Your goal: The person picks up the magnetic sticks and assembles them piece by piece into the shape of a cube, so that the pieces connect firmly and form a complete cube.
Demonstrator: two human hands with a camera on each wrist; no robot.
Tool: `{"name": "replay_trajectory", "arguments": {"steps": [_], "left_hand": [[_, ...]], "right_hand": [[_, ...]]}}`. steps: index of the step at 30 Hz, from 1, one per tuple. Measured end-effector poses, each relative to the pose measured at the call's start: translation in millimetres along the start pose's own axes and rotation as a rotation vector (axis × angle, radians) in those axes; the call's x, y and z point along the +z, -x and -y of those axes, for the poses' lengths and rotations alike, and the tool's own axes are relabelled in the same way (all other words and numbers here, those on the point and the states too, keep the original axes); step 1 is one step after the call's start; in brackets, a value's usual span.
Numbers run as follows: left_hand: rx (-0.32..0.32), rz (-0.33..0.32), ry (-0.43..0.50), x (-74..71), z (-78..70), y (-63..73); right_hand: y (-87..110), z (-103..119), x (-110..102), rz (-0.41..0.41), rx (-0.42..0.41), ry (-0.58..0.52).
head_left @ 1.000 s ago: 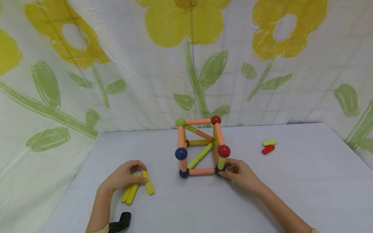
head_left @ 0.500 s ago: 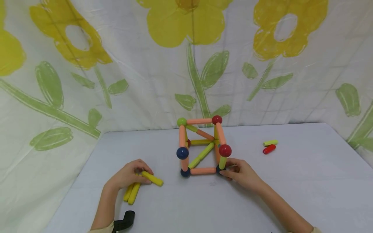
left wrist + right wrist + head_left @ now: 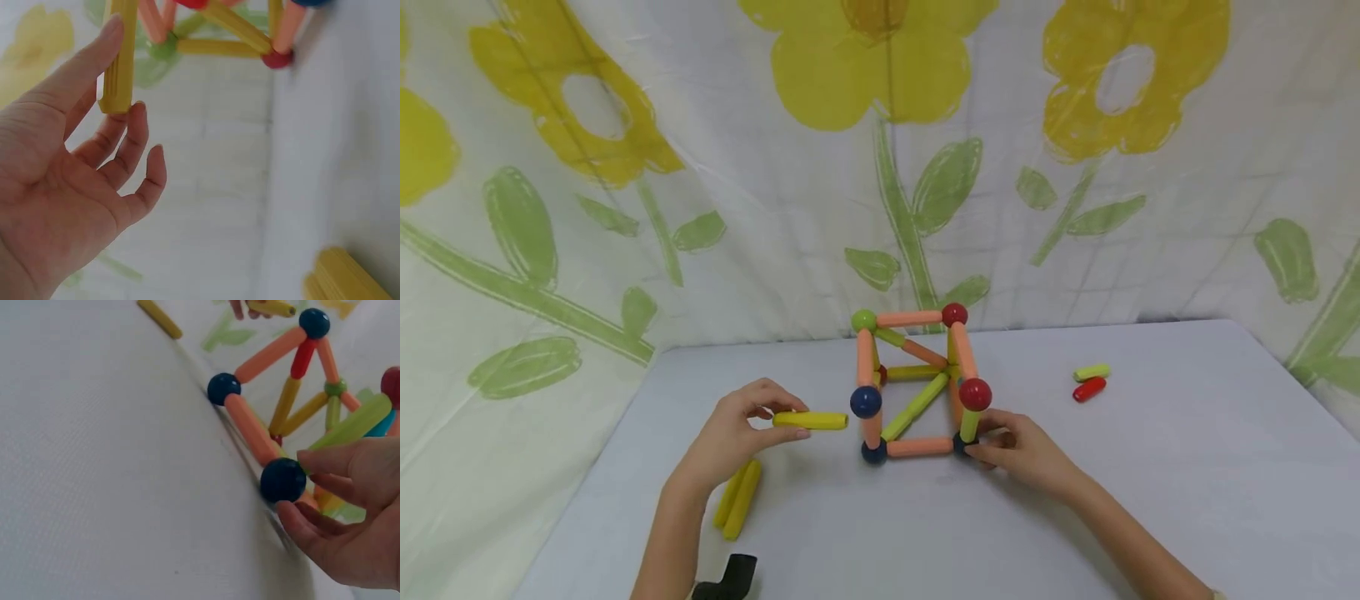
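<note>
My left hand (image 3: 733, 437) pinches a yellow magnetic stick (image 3: 820, 421) between thumb and fingers, above the table. The stick lies level, its free end close to the blue ball (image 3: 866, 402) at the near upper left corner of a cube-shaped frame of sticks and balls; touching or apart, I cannot tell. In the left wrist view the thumb presses on the yellow stick (image 3: 120, 69), its ring and little fingers free. At the frame's near lower right corner my right hand (image 3: 1026, 454) holds a dark blue ball (image 3: 283, 480), below an upright lime stick (image 3: 353, 422).
Two more yellow sticks (image 3: 743, 500) lie side by side on the table (image 3: 925, 533), below my left hand. A short lime stick (image 3: 1092, 372) and a red stick (image 3: 1089, 389) lie at the right. A flowered cloth (image 3: 760, 250) hangs behind the table.
My left hand has picked the yellow stick up off the table, turned it level and brought it up and rightward toward the frame. The right hand keeps its place at the corner ball.
</note>
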State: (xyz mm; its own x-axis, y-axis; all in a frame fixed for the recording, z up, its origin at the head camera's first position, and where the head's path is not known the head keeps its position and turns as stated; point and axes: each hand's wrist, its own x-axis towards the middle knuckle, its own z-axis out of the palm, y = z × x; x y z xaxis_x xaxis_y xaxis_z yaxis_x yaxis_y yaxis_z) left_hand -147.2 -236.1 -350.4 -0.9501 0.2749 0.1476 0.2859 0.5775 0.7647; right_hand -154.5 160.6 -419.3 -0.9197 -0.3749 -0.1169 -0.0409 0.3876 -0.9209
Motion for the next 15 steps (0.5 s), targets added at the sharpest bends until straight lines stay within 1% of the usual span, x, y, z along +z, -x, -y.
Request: {"name": "replay_trajectory", "arguments": {"steps": [3,7,11,15], "left_hand": [[0.054,-0.054,0.011,4.3,-19.4,1.0],[0.113,-0.105,0.024,9.7,-39.6,0.7],[0.153,-0.147,0.021,15.5,-52.8,-2.8],[0.183,-0.179,0.032,23.3,-64.9,-12.2]], "right_hand": [[4.6,8,-6,-0.028,-0.024,0.03],[11.5,24,-15,-0.089,-0.084,0.054],[18.0,42,-21,-0.13,-0.153,0.025],[20.3,59,-24,-0.153,-0.239,0.029]]}}
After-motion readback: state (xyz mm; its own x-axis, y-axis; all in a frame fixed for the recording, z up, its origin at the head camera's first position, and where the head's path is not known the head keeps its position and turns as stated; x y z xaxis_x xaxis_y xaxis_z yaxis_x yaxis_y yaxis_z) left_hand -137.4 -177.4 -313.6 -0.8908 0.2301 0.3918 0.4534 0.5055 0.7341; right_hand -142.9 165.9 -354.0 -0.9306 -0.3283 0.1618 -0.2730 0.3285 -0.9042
